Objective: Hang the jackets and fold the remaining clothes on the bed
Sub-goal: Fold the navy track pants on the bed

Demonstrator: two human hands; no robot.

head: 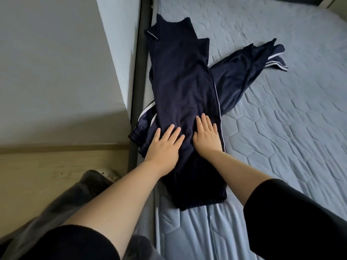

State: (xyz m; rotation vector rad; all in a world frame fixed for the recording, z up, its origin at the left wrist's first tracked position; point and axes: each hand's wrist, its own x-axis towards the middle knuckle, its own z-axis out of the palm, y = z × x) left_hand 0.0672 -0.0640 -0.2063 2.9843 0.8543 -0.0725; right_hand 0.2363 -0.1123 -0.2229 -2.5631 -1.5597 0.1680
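A pair of navy trousers (180, 85) with a thin white side stripe lies lengthwise along the left edge of the bed (281, 119), folded leg on leg, the elastic waistband nearest me. My left hand (163, 145) and my right hand (206, 134) lie flat on the cloth side by side, fingers straight and slightly spread. A second navy garment (244, 72) with white stripes lies crumpled under and to the right of the trousers; part of it (144, 121) shows at the bed's left edge.
The bed has a blue-grey quilted cover and a dark metal frame rail (139, 72) on its left. A grey wall (56, 62) stands left of it, with pale wooden floor (47, 171) below. My grey-trousered leg (56, 212) and a slipper are on the floor.
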